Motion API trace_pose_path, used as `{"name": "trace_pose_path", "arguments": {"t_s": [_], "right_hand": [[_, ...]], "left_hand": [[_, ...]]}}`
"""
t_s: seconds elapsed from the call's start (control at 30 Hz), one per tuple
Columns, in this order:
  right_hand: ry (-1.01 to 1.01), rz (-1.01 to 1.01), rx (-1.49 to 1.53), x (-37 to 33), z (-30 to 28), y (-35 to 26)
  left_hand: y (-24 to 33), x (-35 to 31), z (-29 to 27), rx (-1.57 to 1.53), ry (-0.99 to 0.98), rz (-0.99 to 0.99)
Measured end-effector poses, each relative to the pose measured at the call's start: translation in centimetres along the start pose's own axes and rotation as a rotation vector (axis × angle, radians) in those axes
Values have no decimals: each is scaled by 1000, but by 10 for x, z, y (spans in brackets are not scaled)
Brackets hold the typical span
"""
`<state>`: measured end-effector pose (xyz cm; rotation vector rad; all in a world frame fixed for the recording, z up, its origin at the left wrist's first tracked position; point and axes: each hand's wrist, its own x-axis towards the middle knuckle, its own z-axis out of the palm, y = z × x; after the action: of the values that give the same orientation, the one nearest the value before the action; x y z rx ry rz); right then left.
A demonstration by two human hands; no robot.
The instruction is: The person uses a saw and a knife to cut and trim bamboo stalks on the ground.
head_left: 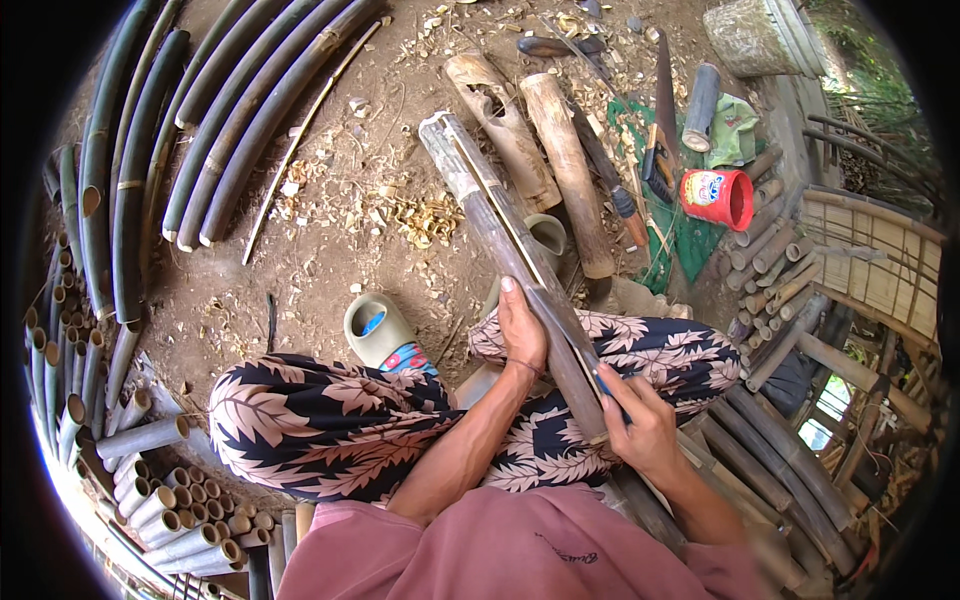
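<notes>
A dark bamboo pole [490, 228] with a long pale slot cut along its length lies slanted across my lap, its far end beside two logs. My left hand [521, 328] is wrapped round the pole's middle from the left, thumb along the top. Near the pole's close end, my right hand [645, 422] is closed on a slim blue tool [612, 388], held against the slot's right edge. Most of the tool is hidden by the fingers, so its kind does not show.
Two pale logs [567, 170] lie past the pole, near a knife with a wooden handle [630, 215], a saw [665, 90] and a red bucket [708, 200]. Long bamboo poles [265, 115] lie at far left; cut tubes [190, 515] are stacked at near left. Shavings [430, 218] litter the dirt.
</notes>
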<state>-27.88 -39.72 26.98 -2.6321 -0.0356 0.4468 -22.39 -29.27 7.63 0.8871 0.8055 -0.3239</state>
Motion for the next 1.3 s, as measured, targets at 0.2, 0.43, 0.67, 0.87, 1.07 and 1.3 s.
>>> {"name": "trace_pose_path", "arguments": {"t_s": [0.2,0.43,0.67,0.87,1.07,1.3], "right_hand": [[77,-71,61,71,32,-3],[-40,-13,-46,-1,-12,-9],[-29,21,-18,23,12,-10],[107,-55,17,93,47,-9],[73,-35,-3,113,46,-16],[120,-43,-46,144,65,-19]], "left_hand": [[-2,1,-3,50,-39,-16],[-5,2,-3,43,-4,87],[0,8,-5,20,-11,29],[-4,10,-2,36,-24,96],[-5,14,-6,101,5,117],[1,8,-1,26,-47,92]]}}
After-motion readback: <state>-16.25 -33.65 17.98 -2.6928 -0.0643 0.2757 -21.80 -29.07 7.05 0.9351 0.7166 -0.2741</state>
